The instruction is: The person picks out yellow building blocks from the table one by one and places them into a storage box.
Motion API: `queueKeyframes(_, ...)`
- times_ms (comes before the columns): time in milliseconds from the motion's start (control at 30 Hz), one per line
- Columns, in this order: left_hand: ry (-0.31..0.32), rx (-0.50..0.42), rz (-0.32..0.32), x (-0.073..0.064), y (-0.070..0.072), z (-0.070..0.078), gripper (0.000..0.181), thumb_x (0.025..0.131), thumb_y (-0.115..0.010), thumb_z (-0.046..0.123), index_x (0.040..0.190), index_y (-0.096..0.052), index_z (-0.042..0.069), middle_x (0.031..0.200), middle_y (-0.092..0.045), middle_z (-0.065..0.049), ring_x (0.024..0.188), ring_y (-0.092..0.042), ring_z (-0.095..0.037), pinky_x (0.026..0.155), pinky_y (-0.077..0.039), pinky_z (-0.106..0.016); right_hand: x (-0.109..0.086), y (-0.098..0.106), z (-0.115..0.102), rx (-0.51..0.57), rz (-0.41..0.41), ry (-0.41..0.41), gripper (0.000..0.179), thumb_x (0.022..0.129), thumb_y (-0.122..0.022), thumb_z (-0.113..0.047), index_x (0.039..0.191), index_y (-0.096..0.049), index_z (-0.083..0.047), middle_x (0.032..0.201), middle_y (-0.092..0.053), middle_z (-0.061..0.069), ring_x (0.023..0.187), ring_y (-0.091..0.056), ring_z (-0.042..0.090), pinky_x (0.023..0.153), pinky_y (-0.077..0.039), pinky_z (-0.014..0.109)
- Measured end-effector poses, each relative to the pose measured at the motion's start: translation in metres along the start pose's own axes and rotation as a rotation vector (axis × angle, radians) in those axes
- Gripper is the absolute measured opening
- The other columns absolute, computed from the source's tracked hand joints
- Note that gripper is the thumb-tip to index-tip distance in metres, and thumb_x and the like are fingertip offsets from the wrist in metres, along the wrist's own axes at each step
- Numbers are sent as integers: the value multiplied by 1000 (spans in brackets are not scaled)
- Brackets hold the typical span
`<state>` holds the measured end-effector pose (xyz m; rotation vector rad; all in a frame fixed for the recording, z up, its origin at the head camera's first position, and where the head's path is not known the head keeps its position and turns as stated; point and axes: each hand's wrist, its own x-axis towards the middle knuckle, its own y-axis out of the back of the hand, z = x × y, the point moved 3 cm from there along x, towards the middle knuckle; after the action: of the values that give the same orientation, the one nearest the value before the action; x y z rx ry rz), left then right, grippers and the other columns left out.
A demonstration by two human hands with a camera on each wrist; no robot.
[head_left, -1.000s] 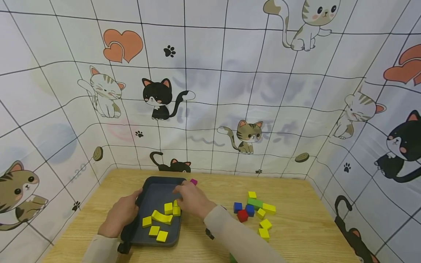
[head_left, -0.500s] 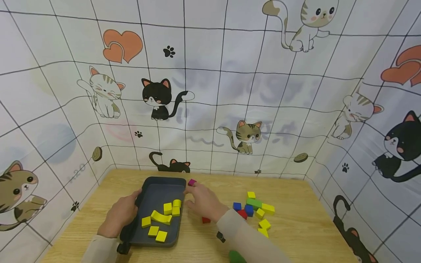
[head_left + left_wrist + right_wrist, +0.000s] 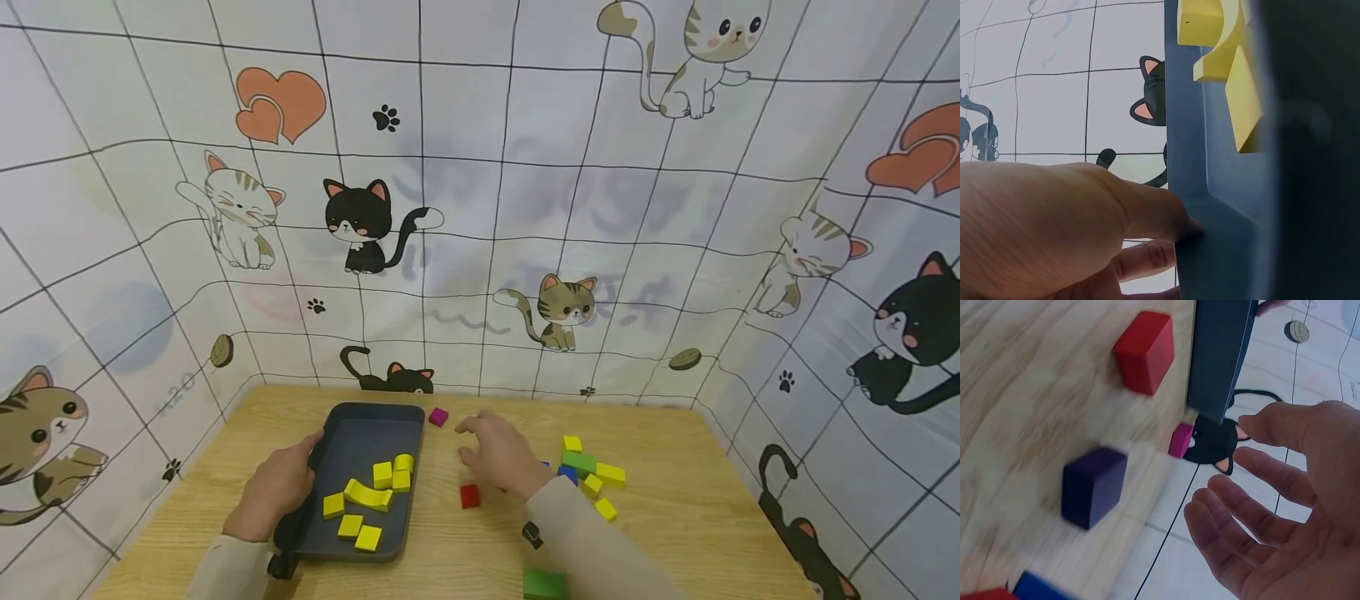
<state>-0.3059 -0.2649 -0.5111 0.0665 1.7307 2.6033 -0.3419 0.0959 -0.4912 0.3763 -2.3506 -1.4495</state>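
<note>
1. One hand, the left hand (image 3: pixel 276 483), grips the left rim of the dark grey tray (image 3: pixel 375 437), thumb over the edge and fingers outside the wall.
2. To the right of the tray, apart from its right rim, the right hand (image 3: pixel 502 454) hangs above the table (image 3: pixel 675 508), its fingers relaxed and slightly bent, with nothing held in them.
3. Seven yellow blocks (image 3: pixel 350 527) lie inside the tray, mostly toward its near half; among them are a curved block (image 3: pixel 367 497) in the middle and a rounded block (image 3: pixel 403 462) by the right wall.
4. Just beside the tray's far right corner sits a magenta block (image 3: pixel 438 417).
5. Right of the tray, near the right hand, a red block (image 3: pixel 469 496) rests on the wood; the right wrist view shows a dark purple block (image 3: pixel 1094 487) farther from the tray than that.
6. Well to the right of the tray is a loose cluster: a green block (image 3: pixel 578 463), several yellow pieces (image 3: pixel 610 475) and a blue block (image 3: pixel 567 473), partly covered by the right arm.
7. Another green piece (image 3: pixel 545 585) lies right of the tray's near edge.
8. Behind the tray hangs a cat-patterned sheet (image 3: pixel 465 117).
</note>
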Motion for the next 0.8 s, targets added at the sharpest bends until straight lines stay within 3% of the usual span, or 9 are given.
queueKeyframes(333,-12,-1,6,-1,0,0,63,105,-63,-2,167,-52,-9,138,-76,-38,90,-71,-31,78,-64,-54,-9,17,34,-5,37,-60,34,104,-85,-17,136,-83,-7,136,-78,17,120,-75,31,106,-66,54)
queueKeyframes(467,-10,-1,8,0,-1,1,63,105,-62,-2,167,-52,-9,138,-76,-38,91,-72,-31,78,-63,-54,-13,24,48,-39,52,-97,34,103,-87,-17,135,-84,-8,135,-79,17,116,-75,31,99,-67,53)
queueKeyframes(600,-4,-5,5,0,-2,0,63,105,-62,-2,167,-52,-8,138,-76,-38,89,-71,-31,76,-62,-53,-17,32,64,-65,62,-125,35,102,-88,-18,136,-83,-7,137,-78,17,120,-76,34,95,-68,53)
queueKeyframes(800,-6,-2,8,0,-1,0,63,106,-61,-2,167,-52,-8,136,-77,-38,87,-68,-30,75,-61,-51,-23,41,92,-96,66,-175,35,102,-88,-16,136,-83,-7,142,-79,18,131,-75,39,103,-68,55)
